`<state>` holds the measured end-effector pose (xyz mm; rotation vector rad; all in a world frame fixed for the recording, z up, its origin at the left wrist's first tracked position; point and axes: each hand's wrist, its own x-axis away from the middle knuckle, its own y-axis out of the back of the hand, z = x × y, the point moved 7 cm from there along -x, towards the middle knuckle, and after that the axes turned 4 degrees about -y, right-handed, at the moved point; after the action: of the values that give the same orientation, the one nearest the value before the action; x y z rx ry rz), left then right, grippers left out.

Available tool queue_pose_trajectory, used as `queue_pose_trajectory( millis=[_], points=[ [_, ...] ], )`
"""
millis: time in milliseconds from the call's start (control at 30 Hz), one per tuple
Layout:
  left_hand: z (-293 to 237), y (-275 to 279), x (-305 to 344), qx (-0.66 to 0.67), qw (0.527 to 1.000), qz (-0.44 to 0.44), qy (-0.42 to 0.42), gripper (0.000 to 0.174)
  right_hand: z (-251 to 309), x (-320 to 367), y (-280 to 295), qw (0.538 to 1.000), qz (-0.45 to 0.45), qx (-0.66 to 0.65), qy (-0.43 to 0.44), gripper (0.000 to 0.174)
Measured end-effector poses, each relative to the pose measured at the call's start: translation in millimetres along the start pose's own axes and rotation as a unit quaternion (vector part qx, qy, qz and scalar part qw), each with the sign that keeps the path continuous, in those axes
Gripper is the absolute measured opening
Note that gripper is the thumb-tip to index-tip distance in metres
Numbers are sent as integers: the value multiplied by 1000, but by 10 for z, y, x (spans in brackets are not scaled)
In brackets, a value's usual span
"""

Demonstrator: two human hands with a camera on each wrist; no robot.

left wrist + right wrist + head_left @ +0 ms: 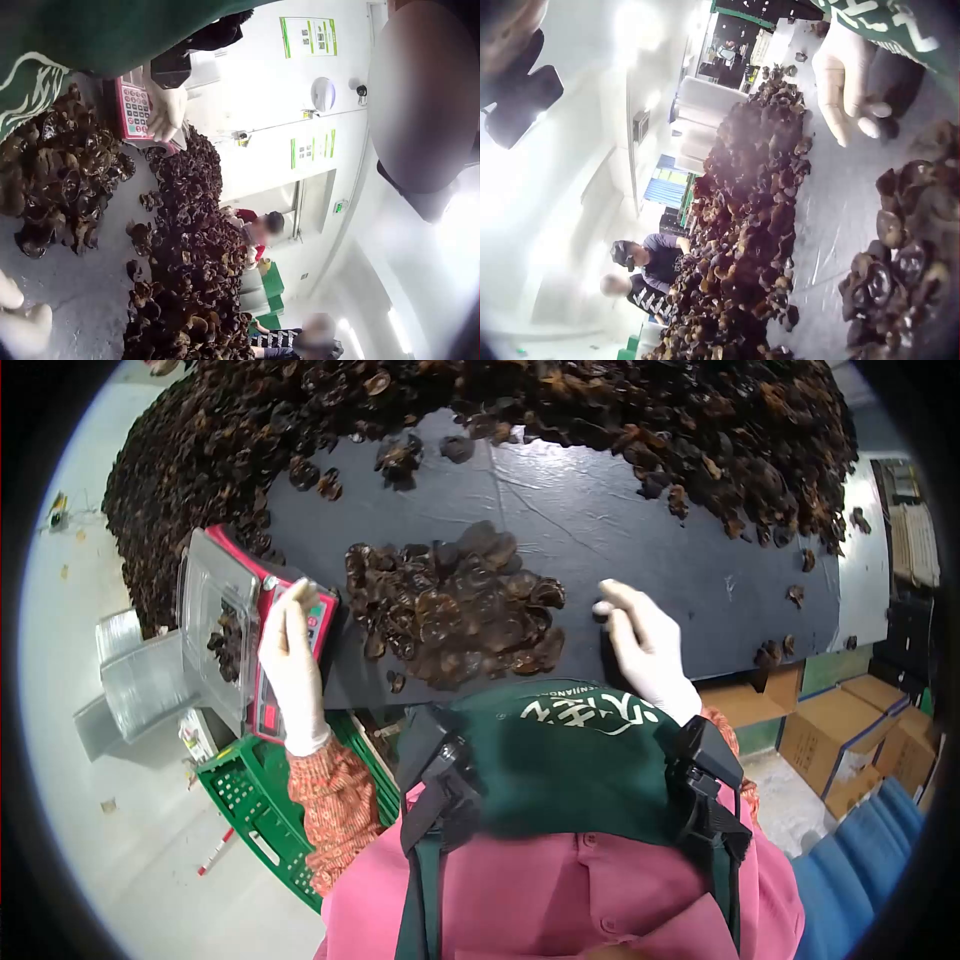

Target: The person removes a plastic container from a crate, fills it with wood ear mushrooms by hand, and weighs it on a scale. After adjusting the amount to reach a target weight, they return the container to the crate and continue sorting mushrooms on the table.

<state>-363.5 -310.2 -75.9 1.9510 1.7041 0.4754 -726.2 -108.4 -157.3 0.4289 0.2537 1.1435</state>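
My white-gloved left hand [290, 680] lies over the red scale [325, 612] with its fingers straight, beside the keypad. A clear plastic box [212, 575] sits tilted on the scale with a few dark wood ear mushrooms [228, 648] inside. In the left wrist view the fingertips of that hand [166, 112] are right at the scale's keys [137, 109]. My right hand [648, 645], also gloved, hovers by the near edge of the table, fingers loosely bent and holding nothing. Between the hands lies a small pile of wood ears [445, 615].
A large heap of wood ears [640, 405] rings the far side of the dark-covered table [570, 510]. Empty clear boxes [145, 680] and a green crate [265, 815] stand at left. Cardboard boxes [830, 735] are at right. Other people [656, 259] work beyond the heap.
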Motion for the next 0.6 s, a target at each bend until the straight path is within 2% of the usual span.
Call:
queue_pose_trajectory(
  millis=[33, 100, 133, 167, 233, 267, 300, 400, 500, 533, 600],
  points=[
    [115, 53, 127, -7, 1000, -19, -2, 32, -72, 6, 82, 999, -39, -13, -21, 33],
    [337, 99, 423, -54, 998, -33, -15, 33, -59, 5, 196, 996, -81, 33, 13, 35],
    [460, 90, 588, -86, 996, -28, -22, 41, -133, 23, 201, 996, -72, 40, 18, 38],
    [536, 66, 753, -117, 992, -22, -28, 56, -57, 36, 181, 992, -71, 93, 46, 40],
    [554, -81, 1015, -170, 984, 28, -55, 95, 104, 81, 133, 972, -71, 196, 103, 45],
    [689, -146, 1134, -201, 974, 74, -72, 120, 55, 129, 36, 966, -31, 220, 129, 58],
    [737, -224, 1227, -241, 960, 82, -114, 129, 109, 160, -72, 958, 11, 241, 155, 74],
    [847, -423, 1301, -291, 942, 96, -137, 143, 5, 260, -502, 929, 136, 293, 179, 103],
    [770, -569, 1179, -277, 939, 109, -169, 144, 90, 141, -513, 922, 147, 332, 135, 107],
    [771, -607, 1149, -271, 934, 100, -210, 145, 121, 132, -566, 912, 143, 355, 147, 110],
    [784, -660, 1124, -283, 929, 111, -214, 145, 163, 113, -689, 908, 152, 346, 179, 109]
  ],
)
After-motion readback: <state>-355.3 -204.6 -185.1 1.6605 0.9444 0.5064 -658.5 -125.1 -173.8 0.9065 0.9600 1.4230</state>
